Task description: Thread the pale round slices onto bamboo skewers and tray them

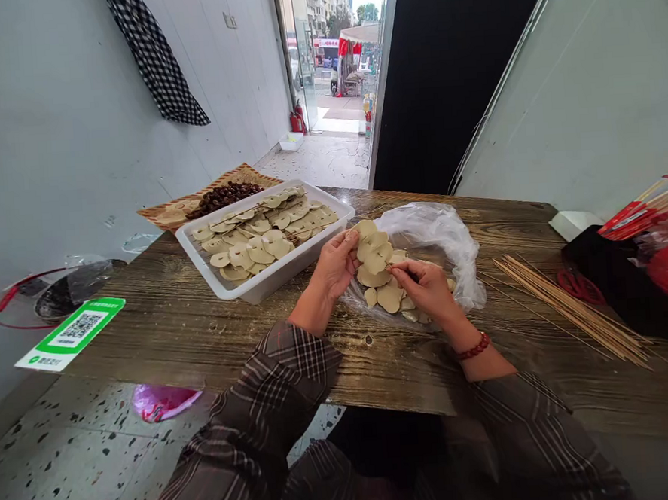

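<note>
Cannot follow the thin brown stick (390, 265) pinched in the right hand (427, 289), lost among the flat, pale beige round slices (375, 253) held by the left hand (335, 266). Cannot count the loose beige slices (390, 298) on the crumpled clear plastic bag (463, 253), partly covered by the right hand. Cannot trace the slender sticks in the white rectangular plastic tub (279, 277), mostly buried under more slices. Cannot identify the small, dark reddish-brown pieces (226, 199), partly behind the tub. Cannot read the fine print on the green-and-white code card (79, 331). See only part of the black-and-white checked cloth (158, 61), cut off above, and of the black box (608, 286), cut off at right.
</note>
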`<action>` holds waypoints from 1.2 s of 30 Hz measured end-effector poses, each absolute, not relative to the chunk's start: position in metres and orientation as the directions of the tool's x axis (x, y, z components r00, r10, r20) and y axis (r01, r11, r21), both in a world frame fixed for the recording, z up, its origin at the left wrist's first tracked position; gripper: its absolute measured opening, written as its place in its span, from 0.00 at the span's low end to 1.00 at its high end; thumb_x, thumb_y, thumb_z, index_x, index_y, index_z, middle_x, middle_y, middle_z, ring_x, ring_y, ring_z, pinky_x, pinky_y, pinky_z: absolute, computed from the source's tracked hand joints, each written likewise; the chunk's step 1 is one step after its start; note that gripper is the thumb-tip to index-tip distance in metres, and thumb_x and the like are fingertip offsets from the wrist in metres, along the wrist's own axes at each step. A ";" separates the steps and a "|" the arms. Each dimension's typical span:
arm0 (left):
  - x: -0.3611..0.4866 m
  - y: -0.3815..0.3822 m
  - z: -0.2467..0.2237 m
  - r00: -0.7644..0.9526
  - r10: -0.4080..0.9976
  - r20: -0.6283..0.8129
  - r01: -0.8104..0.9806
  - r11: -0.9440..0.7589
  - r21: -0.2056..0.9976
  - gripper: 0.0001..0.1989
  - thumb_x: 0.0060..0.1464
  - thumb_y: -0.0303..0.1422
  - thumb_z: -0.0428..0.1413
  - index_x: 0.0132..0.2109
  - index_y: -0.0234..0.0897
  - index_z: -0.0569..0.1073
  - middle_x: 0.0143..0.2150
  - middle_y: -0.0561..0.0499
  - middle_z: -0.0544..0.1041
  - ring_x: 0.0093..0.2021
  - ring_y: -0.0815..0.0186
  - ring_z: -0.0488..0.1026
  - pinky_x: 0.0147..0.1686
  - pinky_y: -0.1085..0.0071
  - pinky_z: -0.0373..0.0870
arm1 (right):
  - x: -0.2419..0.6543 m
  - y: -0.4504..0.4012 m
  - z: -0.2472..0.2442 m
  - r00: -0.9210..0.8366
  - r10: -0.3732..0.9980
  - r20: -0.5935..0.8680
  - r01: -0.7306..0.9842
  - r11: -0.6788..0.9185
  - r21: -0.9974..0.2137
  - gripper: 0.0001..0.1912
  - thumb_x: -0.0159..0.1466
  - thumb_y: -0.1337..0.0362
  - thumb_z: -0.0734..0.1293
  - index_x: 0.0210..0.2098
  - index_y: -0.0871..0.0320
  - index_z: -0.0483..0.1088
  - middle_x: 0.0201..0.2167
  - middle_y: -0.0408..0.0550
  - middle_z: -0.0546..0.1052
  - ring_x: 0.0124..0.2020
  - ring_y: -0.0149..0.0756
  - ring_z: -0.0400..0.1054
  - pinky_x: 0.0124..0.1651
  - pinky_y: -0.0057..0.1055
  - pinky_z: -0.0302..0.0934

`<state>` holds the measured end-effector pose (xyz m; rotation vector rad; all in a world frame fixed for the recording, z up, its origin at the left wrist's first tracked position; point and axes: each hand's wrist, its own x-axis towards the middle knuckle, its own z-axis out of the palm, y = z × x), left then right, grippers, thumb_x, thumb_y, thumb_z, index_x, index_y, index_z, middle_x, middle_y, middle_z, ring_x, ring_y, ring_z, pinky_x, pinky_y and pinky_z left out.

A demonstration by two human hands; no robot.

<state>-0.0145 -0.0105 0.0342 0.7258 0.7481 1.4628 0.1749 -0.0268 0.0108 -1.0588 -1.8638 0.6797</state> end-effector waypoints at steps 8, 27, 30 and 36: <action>-0.002 -0.016 0.034 0.073 0.997 0.002 -0.616 0.044 0.786 0.15 0.50 0.38 0.65 0.44 0.36 0.76 0.41 0.45 0.82 0.47 0.57 0.79 0.45 0.64 0.79 | 0.172 -0.030 0.014 -0.252 0.886 0.390 0.374 0.461 -0.805 0.17 0.65 0.53 0.64 0.35 0.59 0.79 0.23 0.44 0.77 0.24 0.33 0.67 0.28 0.29 0.59; 0.005 -0.018 0.035 -0.055 0.997 0.046 -0.648 -0.070 0.758 0.16 0.46 0.36 0.68 0.41 0.35 0.76 0.35 0.49 0.82 0.39 0.63 0.79 0.43 0.69 0.77 | 0.169 -0.030 0.009 -0.275 0.859 0.432 0.464 0.512 -0.723 0.14 0.66 0.57 0.64 0.34 0.56 0.79 0.26 0.46 0.80 0.29 0.38 0.72 0.33 0.31 0.60; 0.006 -0.019 0.035 -0.053 0.998 0.034 -0.636 -0.060 0.770 0.17 0.44 0.37 0.68 0.41 0.35 0.76 0.35 0.50 0.82 0.38 0.62 0.79 0.42 0.68 0.77 | 0.169 -0.029 0.009 -0.271 0.861 0.431 0.462 0.509 -0.726 0.14 0.66 0.57 0.64 0.33 0.57 0.79 0.27 0.46 0.81 0.29 0.37 0.72 0.34 0.31 0.60; 0.011 -0.022 0.036 -0.054 0.998 0.018 -0.609 -0.047 0.792 0.16 0.46 0.37 0.68 0.41 0.36 0.76 0.36 0.49 0.81 0.41 0.61 0.79 0.42 0.67 0.77 | 0.170 -0.029 0.010 -0.262 0.863 0.433 0.477 0.505 -0.719 0.14 0.66 0.58 0.64 0.33 0.58 0.79 0.26 0.46 0.80 0.28 0.36 0.71 0.33 0.30 0.59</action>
